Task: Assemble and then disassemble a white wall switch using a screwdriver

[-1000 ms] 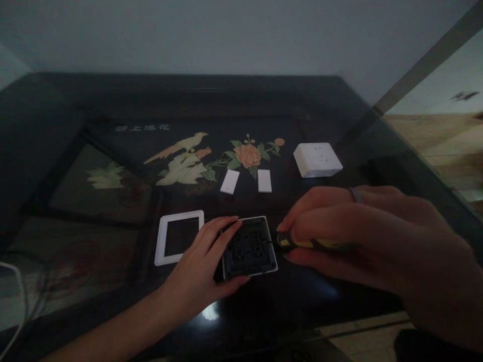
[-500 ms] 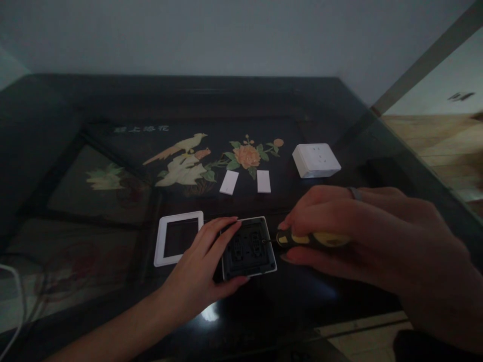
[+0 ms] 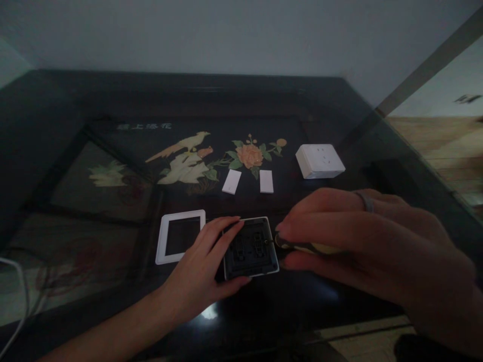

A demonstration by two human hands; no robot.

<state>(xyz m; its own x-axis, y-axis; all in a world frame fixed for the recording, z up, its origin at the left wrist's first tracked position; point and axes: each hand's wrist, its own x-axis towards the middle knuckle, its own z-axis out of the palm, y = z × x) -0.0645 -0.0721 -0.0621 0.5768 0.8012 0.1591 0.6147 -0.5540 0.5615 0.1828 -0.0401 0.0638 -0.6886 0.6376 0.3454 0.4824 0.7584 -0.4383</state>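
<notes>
Head view: the left hand (image 3: 199, 271) is clamped on the switch module (image 3: 251, 248), fingers along its left edge and the thumb hooked under its near edge, pinning it flat on the dark glossy surface (image 3: 264, 311). The module lies face down, dark innards up, white rim showing round the edge, right in the middle of the near part of the surface. In comes the right hand (image 3: 362, 241), fingers curled round a yellow-and-black screwdriver (image 3: 302, 246), ring on one finger; the handle is mostly buried in the grip and the thin shaft pokes left, its tip touching the module's right side. Whether the tip sits in a screw is too dim to tell.

Just beside the left hand's fingers, to the left, lies a white square frame (image 3: 181, 236), open in the middle, flat on the surface. Further back, two small white rocker plates (image 3: 231, 181) lie side by side, near each other but apart. To their right, well apart from the hands, sits a white wall socket (image 3: 320, 160), face up. Under the glass, a painted bird and flower panel (image 3: 211, 156) shows. A pale cable (image 3: 18, 296) curls at the far left edge.
</notes>
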